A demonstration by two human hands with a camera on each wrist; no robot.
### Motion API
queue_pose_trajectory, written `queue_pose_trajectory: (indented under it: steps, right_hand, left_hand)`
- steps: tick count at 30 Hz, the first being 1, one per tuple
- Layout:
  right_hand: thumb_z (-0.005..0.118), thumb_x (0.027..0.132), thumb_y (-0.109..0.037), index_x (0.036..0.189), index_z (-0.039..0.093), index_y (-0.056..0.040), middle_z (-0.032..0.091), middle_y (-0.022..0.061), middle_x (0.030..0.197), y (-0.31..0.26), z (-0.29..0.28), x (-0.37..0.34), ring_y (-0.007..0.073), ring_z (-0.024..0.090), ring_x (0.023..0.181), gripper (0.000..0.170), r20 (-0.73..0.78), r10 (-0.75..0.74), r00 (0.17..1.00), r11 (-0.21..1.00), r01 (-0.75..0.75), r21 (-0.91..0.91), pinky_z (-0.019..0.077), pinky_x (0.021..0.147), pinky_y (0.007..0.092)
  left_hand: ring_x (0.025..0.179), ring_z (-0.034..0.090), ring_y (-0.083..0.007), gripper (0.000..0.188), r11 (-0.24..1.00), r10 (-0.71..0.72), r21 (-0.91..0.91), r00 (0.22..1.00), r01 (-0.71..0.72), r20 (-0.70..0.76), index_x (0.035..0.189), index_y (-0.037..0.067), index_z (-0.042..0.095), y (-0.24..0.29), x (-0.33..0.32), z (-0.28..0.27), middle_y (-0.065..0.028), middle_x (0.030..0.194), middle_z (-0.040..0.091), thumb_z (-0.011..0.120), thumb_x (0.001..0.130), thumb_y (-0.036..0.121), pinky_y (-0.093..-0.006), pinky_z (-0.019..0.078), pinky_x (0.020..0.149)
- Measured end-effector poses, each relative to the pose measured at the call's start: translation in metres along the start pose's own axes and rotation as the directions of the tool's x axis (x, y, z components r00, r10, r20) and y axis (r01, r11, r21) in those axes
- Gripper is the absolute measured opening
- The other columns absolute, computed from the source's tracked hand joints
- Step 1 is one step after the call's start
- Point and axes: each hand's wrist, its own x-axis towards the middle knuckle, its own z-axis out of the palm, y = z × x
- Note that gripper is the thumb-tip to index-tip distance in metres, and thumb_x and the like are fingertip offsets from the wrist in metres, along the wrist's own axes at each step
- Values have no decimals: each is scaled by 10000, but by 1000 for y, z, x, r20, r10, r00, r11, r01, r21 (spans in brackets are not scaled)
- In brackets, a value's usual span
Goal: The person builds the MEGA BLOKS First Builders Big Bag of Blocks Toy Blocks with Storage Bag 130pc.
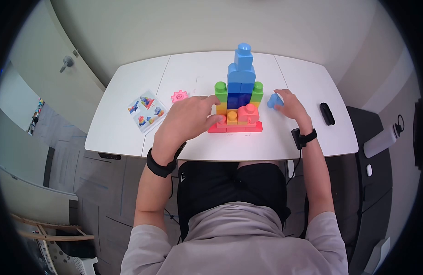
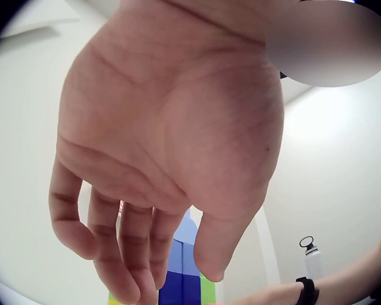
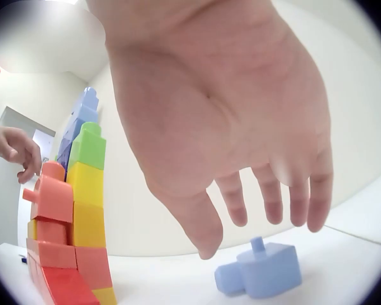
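Note:
A tower of toy building blocks (image 1: pixel 239 87) stands on the table, red at its base, then yellow and orange, green at the sides, and blue up to the top. A pinkish-red block with a side peg (image 1: pixel 249 113) sits low on its front. My left hand (image 1: pixel 188 117) hovers at the tower's left side, fingers loosely bent and nothing in its palm. To the right of the tower, my right hand (image 1: pixel 292 106) reaches over a light blue block with a peg (image 3: pixel 267 270). That block lies on its side on the table, just below the spread fingertips.
A pink gear (image 1: pixel 179 96) and a sheet with pictures of block models (image 1: pixel 147 111) lie left of the tower. A black case (image 1: pixel 327 113) is at the table's right. Beyond the right edge, a white bottle (image 1: pixel 380 141) lies on a dark surface.

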Motion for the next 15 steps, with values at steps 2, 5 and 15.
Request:
queue_pose_trajectory:
  steps: [2,5,15]
  right_hand:
    - [802,851,-143,1349,651,-108,616,170,1406,6,8,1,344,648,1225,521,14,-2,1000,1000,1,25,543,1031,437]
    - [802,839,-128,1324,676,-107,672,176,1330,8,10,3,354,671,1190,501,41,3,999,1000,-3,-9,555,1004,426]
    - [838,796,-113,1157,727,-50,769,166,1040,2,-19,5,305,755,932,383,28,116,993,982,-119,149,602,828,392]
  left_hand:
    - [908,748,-334,395,1000,-19,-4,1000,19,17,1203,65,719,0,1,-2,-147,938,769,746,947,365,-449,584,775]
    - [912,747,-342,400,1000,-18,-7,1000,18,18,1205,62,718,-1,1,1,-153,939,769,749,938,359,-452,586,780]
    - [956,733,-361,342,993,114,9,990,-116,82,1177,75,703,21,6,38,-145,978,763,745,935,313,-469,582,805]
